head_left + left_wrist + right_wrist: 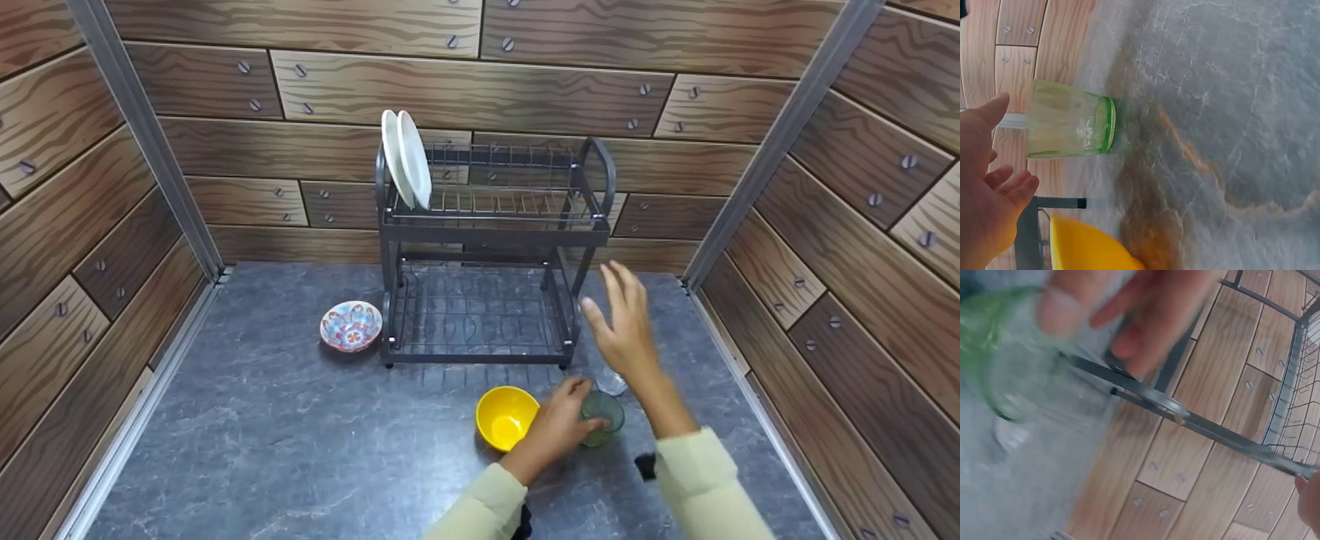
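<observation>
From where I stand, both forearms, in pale sleeves (697, 457), reach forward over the grey stone-patterned surface (262, 435); the left hand (556, 421) is low, angled in towards the right, its thumb and fingers parted and not wrapped around anything; the right hand (627, 322) is raised further forward, off the right front of the dark dish rack (495, 238), fingers extended and thumb apart, holding nothing. The green glass (610, 409) stands upright on the surface, just right of the left hand, its rim level with that hand's thumb; whether they touch I can't tell; it sits nearer me than the right hand, below that wrist; a clear glassy item (613, 385) shows partly hidden behind it. Close on the left hand's other side is the yellow bowl (504, 416); a patterned bowl (351, 327) sits left of the rack; two white plates (415, 161) lean upright in its top tier.
</observation>
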Action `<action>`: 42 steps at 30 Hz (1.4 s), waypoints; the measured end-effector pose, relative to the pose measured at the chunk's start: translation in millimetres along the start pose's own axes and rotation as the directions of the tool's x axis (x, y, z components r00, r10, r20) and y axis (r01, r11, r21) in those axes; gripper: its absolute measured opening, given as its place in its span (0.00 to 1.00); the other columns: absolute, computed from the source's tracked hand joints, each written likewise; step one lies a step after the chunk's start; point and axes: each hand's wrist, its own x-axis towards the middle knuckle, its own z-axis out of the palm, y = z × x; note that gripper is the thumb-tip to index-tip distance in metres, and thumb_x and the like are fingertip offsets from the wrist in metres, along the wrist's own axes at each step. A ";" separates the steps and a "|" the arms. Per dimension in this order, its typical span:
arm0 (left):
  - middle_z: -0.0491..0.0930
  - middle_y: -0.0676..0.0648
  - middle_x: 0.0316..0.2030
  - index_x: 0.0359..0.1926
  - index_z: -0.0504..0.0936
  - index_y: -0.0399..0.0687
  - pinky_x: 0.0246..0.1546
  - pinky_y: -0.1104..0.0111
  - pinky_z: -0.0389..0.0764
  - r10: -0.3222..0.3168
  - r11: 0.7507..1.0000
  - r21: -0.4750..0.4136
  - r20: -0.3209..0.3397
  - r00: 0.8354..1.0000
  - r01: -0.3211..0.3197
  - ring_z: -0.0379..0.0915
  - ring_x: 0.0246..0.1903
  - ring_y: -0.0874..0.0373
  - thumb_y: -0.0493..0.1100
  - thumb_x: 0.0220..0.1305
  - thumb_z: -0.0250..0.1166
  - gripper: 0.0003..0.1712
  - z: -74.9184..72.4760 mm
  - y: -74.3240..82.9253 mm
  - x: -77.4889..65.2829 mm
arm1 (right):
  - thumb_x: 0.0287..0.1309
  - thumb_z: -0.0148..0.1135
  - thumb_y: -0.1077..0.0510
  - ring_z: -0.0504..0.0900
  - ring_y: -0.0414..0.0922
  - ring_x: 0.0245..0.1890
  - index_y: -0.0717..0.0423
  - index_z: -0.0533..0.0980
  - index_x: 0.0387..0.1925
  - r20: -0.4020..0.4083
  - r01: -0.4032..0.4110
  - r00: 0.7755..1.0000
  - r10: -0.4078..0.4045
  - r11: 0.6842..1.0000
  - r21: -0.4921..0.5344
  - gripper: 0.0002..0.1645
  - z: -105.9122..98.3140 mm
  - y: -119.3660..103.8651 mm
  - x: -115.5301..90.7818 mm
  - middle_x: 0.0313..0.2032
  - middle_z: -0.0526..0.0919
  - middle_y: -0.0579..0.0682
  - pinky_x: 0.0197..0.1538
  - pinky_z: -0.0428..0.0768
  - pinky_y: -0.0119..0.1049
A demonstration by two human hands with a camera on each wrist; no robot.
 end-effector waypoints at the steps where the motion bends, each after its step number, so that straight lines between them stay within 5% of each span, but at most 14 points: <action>1: 0.67 0.55 0.64 0.68 0.67 0.55 0.58 0.67 0.73 -0.003 1.000 -0.006 0.010 1.000 0.003 0.67 0.60 0.61 0.60 0.57 0.66 0.40 1.3 -0.3 0.7 | 0.65 0.54 0.48 0.54 0.55 0.69 0.56 0.60 0.70 0.001 -0.018 1.000 0.018 1.000 0.021 0.35 -1.0 1.3 -8.5 0.69 0.58 0.57 0.67 0.56 0.58; 10: 0.66 0.53 0.64 0.69 0.66 0.53 0.58 0.64 0.73 0.016 1.000 -0.015 0.083 0.996 -0.015 0.66 0.61 0.59 0.62 0.57 0.64 0.41 8.7 2.1 4.9 | 0.66 0.54 0.53 0.53 0.55 0.68 0.57 0.61 0.69 0.069 -0.227 0.973 0.220 0.963 0.142 0.32 -12.1 12.9 -80.2 0.68 0.60 0.56 0.65 0.53 0.62; 16: 0.66 0.54 0.65 0.68 0.66 0.59 0.59 0.61 0.73 -0.061 0.997 0.044 0.118 0.991 0.057 0.65 0.62 0.59 0.65 0.54 0.66 0.43 13.1 6.6 9.5 | 0.68 0.53 0.54 0.53 0.56 0.68 0.60 0.62 0.68 0.089 -0.328 0.944 0.318 0.931 0.158 0.31 -14.8 17.5 -115.7 0.67 0.61 0.57 0.65 0.54 0.62; 26: 0.70 0.52 0.61 0.66 0.69 0.53 0.55 0.65 0.75 -0.037 0.992 0.120 0.080 0.996 0.027 0.69 0.57 0.60 0.66 0.51 0.68 0.44 22.0 7.8 7.9 | 0.69 0.50 0.52 0.58 0.58 0.64 0.63 0.62 0.67 0.121 -0.445 0.895 0.430 0.882 0.153 0.31 -12.4 32.9 -157.2 0.66 0.60 0.64 0.61 0.60 0.59; 32: 0.69 0.52 0.62 0.66 0.70 0.53 0.53 0.65 0.77 -0.129 0.991 -0.010 0.090 0.988 0.130 0.71 0.54 0.60 0.66 0.51 0.68 0.45 18.3 5.5 9.9 | 0.69 0.50 0.55 0.65 0.54 0.58 0.65 0.62 0.67 0.118 -0.460 0.887 0.446 0.875 0.153 0.30 -10.0 36.3 -167.6 0.65 0.62 0.65 0.55 0.67 0.45; 37: 0.70 0.47 0.61 0.65 0.71 0.48 0.55 0.64 0.76 -0.140 0.977 -0.158 0.034 0.990 0.144 0.72 0.56 0.56 0.67 0.51 0.68 0.46 10.4 1.7 10.8 | 0.70 0.48 0.55 0.68 0.57 0.57 0.64 0.60 0.68 0.134 -0.509 0.861 0.492 0.839 0.192 0.30 -12.1 35.3 -169.8 0.65 0.61 0.64 0.56 0.70 0.50; 42: 0.69 0.42 0.63 0.66 0.70 0.45 0.58 0.59 0.73 -0.214 0.902 -0.387 -0.011 0.977 0.193 0.68 0.60 0.51 0.68 0.50 0.68 0.48 -4.8 -2.0 10.3 | 0.72 0.45 0.52 0.61 0.56 0.64 0.63 0.56 0.70 0.198 -0.576 0.818 0.540 0.761 0.298 0.31 -14.5 32.6 -169.7 0.67 0.58 0.63 0.65 0.62 0.55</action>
